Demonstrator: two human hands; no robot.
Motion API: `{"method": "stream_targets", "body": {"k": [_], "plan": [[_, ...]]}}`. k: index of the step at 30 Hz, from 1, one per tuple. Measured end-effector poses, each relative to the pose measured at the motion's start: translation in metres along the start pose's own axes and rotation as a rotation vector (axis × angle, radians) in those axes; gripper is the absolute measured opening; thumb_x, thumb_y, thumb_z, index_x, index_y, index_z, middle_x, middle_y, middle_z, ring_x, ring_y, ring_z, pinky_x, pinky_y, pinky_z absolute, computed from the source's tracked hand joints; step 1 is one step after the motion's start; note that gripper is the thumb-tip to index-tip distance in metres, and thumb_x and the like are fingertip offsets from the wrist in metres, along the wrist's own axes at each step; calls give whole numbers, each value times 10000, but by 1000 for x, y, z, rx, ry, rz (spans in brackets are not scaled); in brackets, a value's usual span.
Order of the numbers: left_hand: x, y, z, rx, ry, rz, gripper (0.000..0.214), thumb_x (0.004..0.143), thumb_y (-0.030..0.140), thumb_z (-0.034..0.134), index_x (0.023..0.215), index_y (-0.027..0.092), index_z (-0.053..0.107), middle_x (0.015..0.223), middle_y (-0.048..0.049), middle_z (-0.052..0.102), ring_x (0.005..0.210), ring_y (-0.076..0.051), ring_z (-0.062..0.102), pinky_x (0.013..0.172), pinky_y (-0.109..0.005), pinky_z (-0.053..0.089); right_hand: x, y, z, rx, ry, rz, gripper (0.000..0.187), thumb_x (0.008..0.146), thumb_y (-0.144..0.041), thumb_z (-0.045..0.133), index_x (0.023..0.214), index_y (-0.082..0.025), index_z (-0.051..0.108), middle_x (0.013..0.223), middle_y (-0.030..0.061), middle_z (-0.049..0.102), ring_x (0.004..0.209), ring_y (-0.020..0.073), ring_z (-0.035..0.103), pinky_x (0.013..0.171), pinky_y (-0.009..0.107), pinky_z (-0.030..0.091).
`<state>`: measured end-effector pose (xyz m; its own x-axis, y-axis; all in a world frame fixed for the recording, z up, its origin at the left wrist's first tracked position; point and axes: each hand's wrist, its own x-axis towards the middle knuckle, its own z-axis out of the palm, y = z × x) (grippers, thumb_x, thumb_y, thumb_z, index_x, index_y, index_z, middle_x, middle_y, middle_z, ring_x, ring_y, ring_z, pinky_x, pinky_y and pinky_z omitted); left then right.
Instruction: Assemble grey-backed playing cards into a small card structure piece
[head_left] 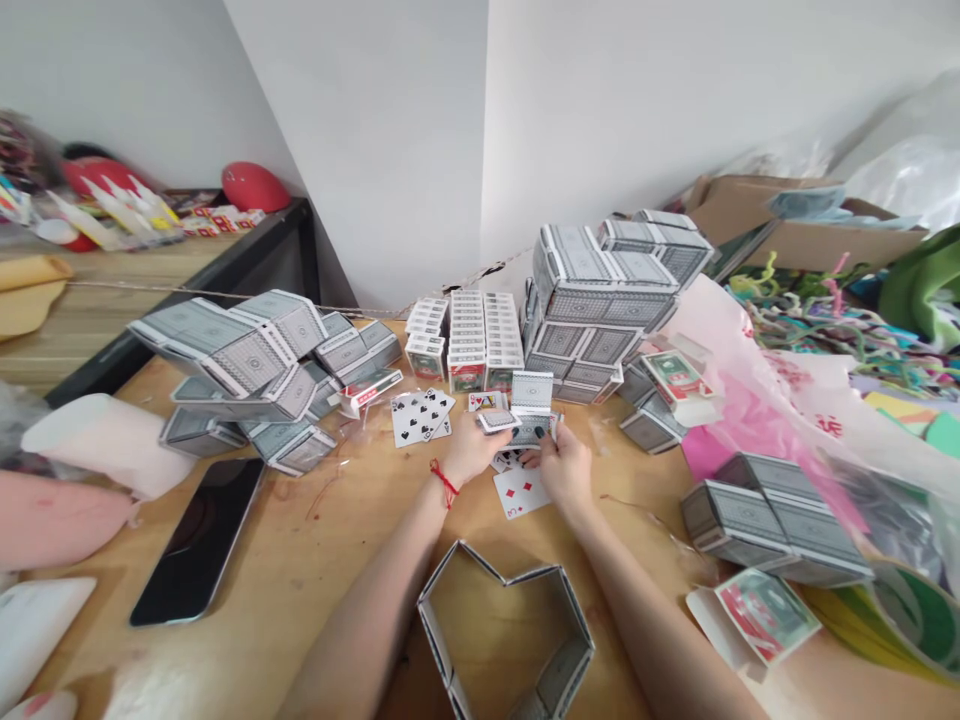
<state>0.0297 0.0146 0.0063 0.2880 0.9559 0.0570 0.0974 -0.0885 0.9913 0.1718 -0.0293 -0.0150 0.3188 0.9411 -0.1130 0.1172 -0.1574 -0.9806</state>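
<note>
My left hand, with a red string bracelet at the wrist, is closed around a small stack of playing cards. My right hand pinches a grey-backed playing card, and its upper part stands up behind the fingers. The thumbs meet near this card, so part of it is hidden. Below the hands lies a three of diamonds on other face-up cards. Spades cards lie face up left of my left hand. Between my forearms stands a heart-shaped frame of folded cards.
Card-box stacks rise at the left and right. Rows of card packs stand at the back. A phone lies left. Opened card boxes, a tape roll and pink plastic are on the right.
</note>
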Motion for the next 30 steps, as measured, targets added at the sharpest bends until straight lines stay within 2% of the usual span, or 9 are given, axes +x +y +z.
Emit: {"method": "stream_targets", "body": {"k": [2,6,8,9,11,15,17,23,30], "plan": [[1,-1,-2,-52,6,-17,120,654,168,611,755,147,672,760,-30,679,745,-165,609,698,-266,469,2,-1,-2,72,-27,-5,189,741,-392,534,788,-212,564,513,-5,625,465,200,590,487,327,489],[2,-5,-7,-250,-10,-77,231,631,186,657,854,128,672,852,-57,685,821,-193,617,786,-318,469,7,-12,-5,567,-225,81,239,776,-408,508,890,-222,605,875,31,693,847,224,619,738,349,503],[3,-7,-8,-331,-12,-92,296,611,186,683,901,131,664,882,-64,684,845,-202,618,822,-344,463,7,-19,-5,636,-290,109,266,813,-418,440,952,-256,598,1009,10,665,949,217,594,812,360,483],[3,-8,-8,-362,-13,-100,321,602,187,693,917,134,661,889,-66,684,850,-206,618,831,-354,461,5,-23,-5,669,-326,127,264,824,-403,421,960,-261,597,1051,2,650,989,213,581,847,367,469],[2,-7,-6,-405,-10,-127,341,591,194,707,923,135,661,883,-72,686,841,-212,622,825,-368,466,2,-30,-3,827,-502,234,288,835,-366,404,1011,-233,590,1147,18,605,1083,215,530,930,396,414],[1,-3,-1,-420,20,-159,283,565,194,724,835,127,673,861,-76,689,799,-217,628,768,-361,490,-5,-37,-1,1007,-589,263,318,847,-341,385,1084,-224,564,1196,21,575,1145,207,482,994,436,345],[1,-3,0,-428,26,-154,273,556,193,729,816,129,674,862,-75,688,809,-220,627,768,-358,491,-6,-37,-2,1025,-593,261,313,851,-325,379,1083,-229,566,1182,18,585,1145,201,482,1004,440,329],[1,-9,-1,-454,-45,-115,381,584,208,721,949,124,652,869,-78,686,912,-240,612,848,-374,461,-6,-34,-5,969,-595,253,287,819,-313,430,1039,-228,593,1138,13,612,1085,201,526,972,413,364],[1,-9,-4,-409,-51,-89,405,578,216,728,964,126,647,947,-89,676,952,-246,599,879,-381,446,-7,-31,2,711,-507,132,295,733,-396,553,961,-218,610,1004,42,659,944,220,591,800,369,468]]}}
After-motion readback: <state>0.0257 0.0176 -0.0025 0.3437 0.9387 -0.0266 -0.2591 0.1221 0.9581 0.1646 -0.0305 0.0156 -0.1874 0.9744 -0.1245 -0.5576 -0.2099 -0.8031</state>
